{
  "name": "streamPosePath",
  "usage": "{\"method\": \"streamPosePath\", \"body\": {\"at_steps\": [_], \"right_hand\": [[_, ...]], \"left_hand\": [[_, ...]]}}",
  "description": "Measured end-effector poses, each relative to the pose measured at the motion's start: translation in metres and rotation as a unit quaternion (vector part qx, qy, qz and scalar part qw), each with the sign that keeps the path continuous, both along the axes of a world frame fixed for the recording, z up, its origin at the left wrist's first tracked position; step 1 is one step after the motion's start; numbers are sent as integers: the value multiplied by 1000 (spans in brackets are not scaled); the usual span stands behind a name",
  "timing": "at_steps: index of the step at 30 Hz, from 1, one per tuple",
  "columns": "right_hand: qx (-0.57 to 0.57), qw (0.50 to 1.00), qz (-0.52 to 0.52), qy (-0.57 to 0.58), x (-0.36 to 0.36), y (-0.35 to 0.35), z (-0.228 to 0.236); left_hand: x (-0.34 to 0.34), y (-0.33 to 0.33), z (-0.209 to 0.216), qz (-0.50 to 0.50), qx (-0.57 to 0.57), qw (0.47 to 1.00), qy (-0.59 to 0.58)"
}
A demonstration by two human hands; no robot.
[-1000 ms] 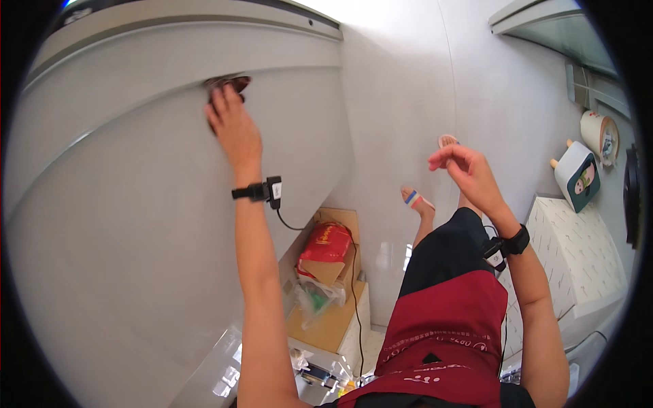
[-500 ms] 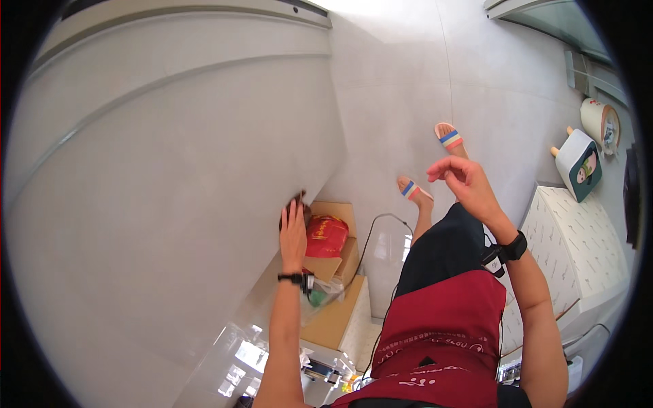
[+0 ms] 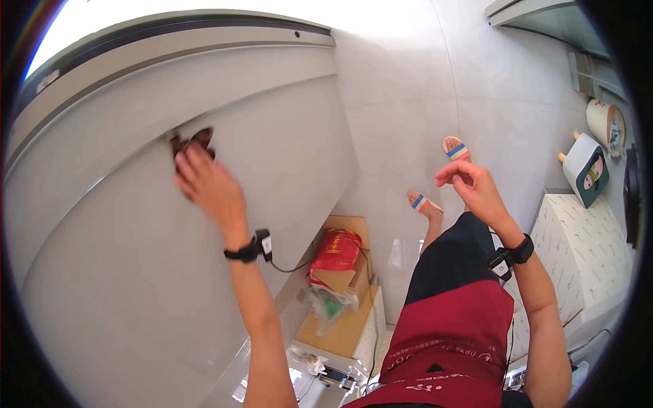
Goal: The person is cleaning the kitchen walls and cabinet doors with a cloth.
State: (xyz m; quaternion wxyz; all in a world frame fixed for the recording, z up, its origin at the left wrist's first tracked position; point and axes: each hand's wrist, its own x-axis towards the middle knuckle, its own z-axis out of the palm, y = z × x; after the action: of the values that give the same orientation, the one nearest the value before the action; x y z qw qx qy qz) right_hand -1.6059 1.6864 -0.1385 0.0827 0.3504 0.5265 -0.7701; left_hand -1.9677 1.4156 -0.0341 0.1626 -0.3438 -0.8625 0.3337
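Observation:
My left hand is spread over a crumpled dark brown cloth, holding it against a smooth light grey panel. The cloth lies along a shallow step in that panel, and part of it is hidden under my fingers. In front of my body my right hand hangs in the air, its fingers loosely bent and nothing in them. Each wrist carries a black band with a small device.
A cardboard box with a red bag stands below my left arm. White patterned boxes and a panda-printed stool are at the right. A window frame borders the panel's far side. Cables hang near my legs.
My left hand has moved with the cloth, left and farther away across the grey panel, from beside the cardboard box to the step. My right hand stays nearly the same; the view has shifted slightly.

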Motion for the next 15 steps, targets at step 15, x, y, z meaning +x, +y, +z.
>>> {"method": "streamPosePath", "body": {"at_steps": [15], "right_hand": [[4,999,-15,-44,13,-12,-100]], "left_hand": [[54,-93,-321,-139,-212,928,-273]]}}
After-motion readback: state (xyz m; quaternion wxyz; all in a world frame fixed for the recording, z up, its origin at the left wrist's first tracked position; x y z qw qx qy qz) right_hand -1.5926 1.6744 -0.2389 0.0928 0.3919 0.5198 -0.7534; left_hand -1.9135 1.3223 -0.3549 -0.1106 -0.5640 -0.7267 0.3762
